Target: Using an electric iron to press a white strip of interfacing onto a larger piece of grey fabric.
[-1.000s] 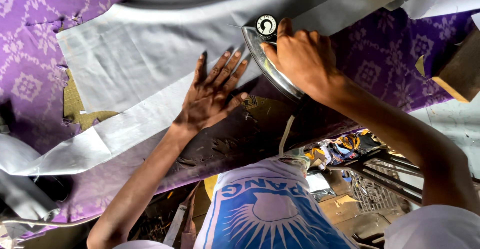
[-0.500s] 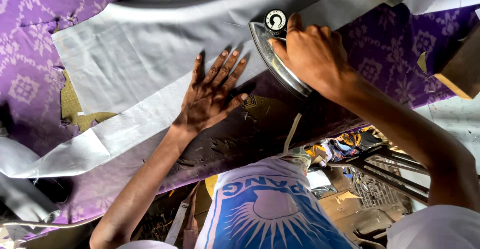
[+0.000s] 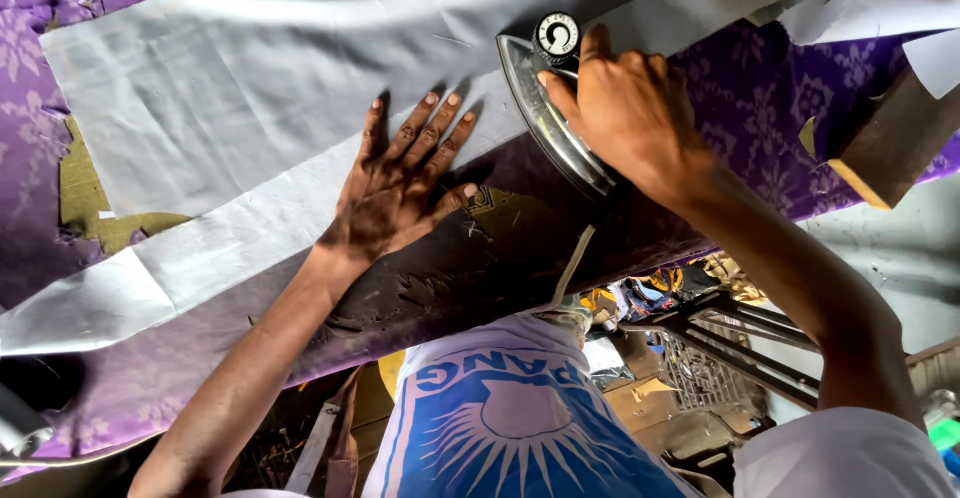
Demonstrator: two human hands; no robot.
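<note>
Right hand [image 3: 630, 108] gripping iron [image 3: 545, 118] handle, fingers closed; left hand [image 3: 400, 183] pressing flat, fingers spread, on grey cloth [image 3: 250, 88] beside iron.

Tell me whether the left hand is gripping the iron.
No; the left hand lies flat on the grey cloth, while the right hand holds the iron.

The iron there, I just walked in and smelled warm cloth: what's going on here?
A person is pressing a grey cloth on a purple-covered board. The right hand grips the iron at the cloth's edge. The left hand lies flat, fingers spread, holding the cloth down beside it.
</note>
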